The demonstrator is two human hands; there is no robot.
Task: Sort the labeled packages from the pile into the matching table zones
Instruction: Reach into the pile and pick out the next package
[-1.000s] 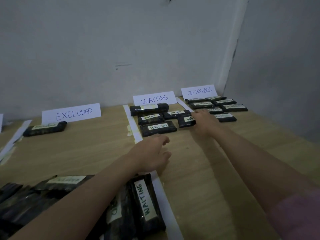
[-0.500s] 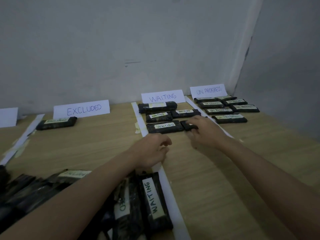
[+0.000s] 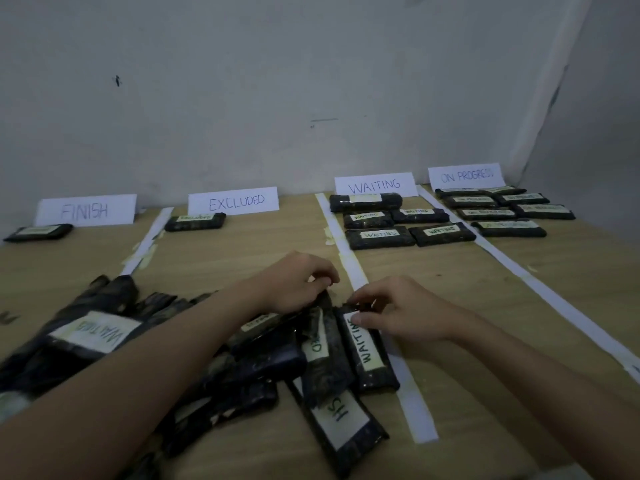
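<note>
while both hands sit together at the pile's [image 3: 214, 358] far edge, right hand [image 3: 401, 315] pinches the top end of a waiting package [image 3: 367, 351] | left hand [image 3: 294, 282] curled over the neighbouring package, grip unclear | beyond: five packages under the waiting sign [image 3: 375, 184], more under on progress sign [image 3: 465, 174]

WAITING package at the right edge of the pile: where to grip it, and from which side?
Probably the far short end of the WAITING package, pinched across its width from the right. It lies lengthwise away from the person, its left edge tucked against the pile, its right side clear over the white strip. The right hand already pinches there.
</note>
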